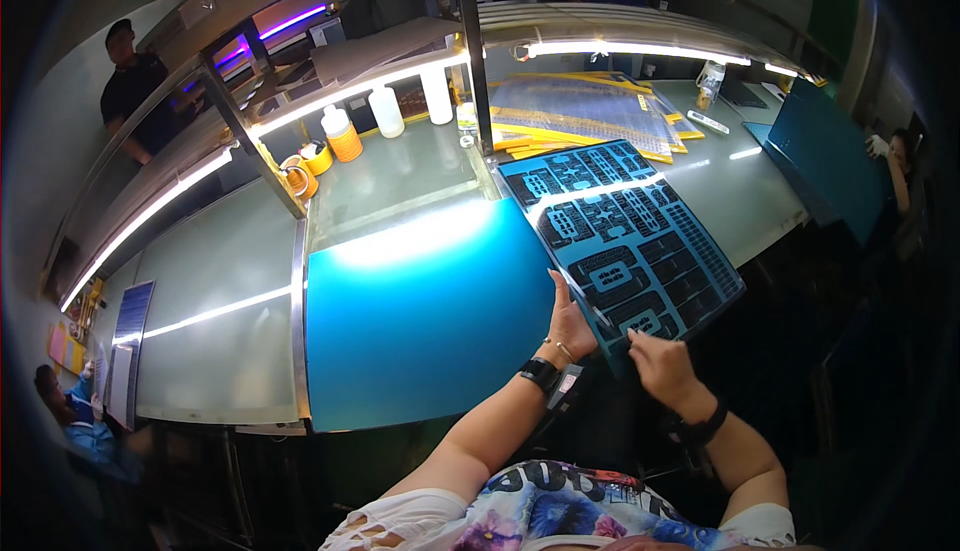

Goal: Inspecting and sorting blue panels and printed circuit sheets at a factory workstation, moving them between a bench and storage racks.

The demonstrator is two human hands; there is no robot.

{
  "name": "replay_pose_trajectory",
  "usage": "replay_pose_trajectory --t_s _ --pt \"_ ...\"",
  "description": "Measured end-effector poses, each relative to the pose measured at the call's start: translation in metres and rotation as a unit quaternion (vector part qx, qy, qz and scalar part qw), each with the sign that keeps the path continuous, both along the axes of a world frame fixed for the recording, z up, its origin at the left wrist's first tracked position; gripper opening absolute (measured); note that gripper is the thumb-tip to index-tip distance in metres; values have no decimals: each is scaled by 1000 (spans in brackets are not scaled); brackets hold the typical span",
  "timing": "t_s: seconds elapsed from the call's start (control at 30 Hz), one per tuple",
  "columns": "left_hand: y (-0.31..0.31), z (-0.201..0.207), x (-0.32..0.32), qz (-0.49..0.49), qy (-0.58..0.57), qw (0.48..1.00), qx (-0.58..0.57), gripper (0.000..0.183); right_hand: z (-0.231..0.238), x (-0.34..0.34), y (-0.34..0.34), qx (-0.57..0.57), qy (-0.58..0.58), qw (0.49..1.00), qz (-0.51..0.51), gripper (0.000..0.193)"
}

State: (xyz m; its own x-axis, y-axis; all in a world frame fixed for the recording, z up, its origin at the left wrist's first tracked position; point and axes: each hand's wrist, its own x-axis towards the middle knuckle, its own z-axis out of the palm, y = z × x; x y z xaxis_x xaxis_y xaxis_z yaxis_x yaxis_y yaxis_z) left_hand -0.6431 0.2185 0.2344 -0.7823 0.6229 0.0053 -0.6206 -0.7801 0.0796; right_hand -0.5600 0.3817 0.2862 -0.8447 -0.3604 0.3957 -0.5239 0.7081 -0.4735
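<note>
A teal panel covered with black rectangular patterns slants up to the right in front of me, its near end past the table edge. My left hand holds its left edge near the lower corner, thumb raised beside the edge and the other fingers partly hidden. Close to the panel's near end is my right hand, its fingers curled together in a pinch. Whatever they hold, if anything, is too small to make out. Left of the panel, a plain blue sheet lies flat on the table.
Yellow-framed screens are stacked behind the panel. White bottles and orange tape rolls stand at the back, under a lit shelf. A metal post rises behind the sheet. A gloved person handles another blue panel at right; others are at left.
</note>
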Motion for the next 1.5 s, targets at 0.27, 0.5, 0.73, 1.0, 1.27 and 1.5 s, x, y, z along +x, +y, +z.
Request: replay_pose_trajectory --t_s 0.27,0.5,0.73,1.0,1.27,1.5 --pt "40 -23 -29 109 -167 881 -429 62 157 -54 44 -1 255 956 -144 10" --pt "59 -15 -21 142 -144 880 -430 89 196 -38 61 -53 339 927 -151 15" --pt "83 -64 -46 74 -101 940 -316 81 179 -58 66 -30 275 953 -123 13" --pt "64 -13 -27 32 -145 947 -286 72 208 -9 35 164 295 940 45 13" --pt "-107 19 -35 139 -93 973 -158 92 98 59 102 83 72 991 -73 23" --pt "-153 7 -66 43 158 651 -741 18 21 69 89 -132 -92 959 -232 20"
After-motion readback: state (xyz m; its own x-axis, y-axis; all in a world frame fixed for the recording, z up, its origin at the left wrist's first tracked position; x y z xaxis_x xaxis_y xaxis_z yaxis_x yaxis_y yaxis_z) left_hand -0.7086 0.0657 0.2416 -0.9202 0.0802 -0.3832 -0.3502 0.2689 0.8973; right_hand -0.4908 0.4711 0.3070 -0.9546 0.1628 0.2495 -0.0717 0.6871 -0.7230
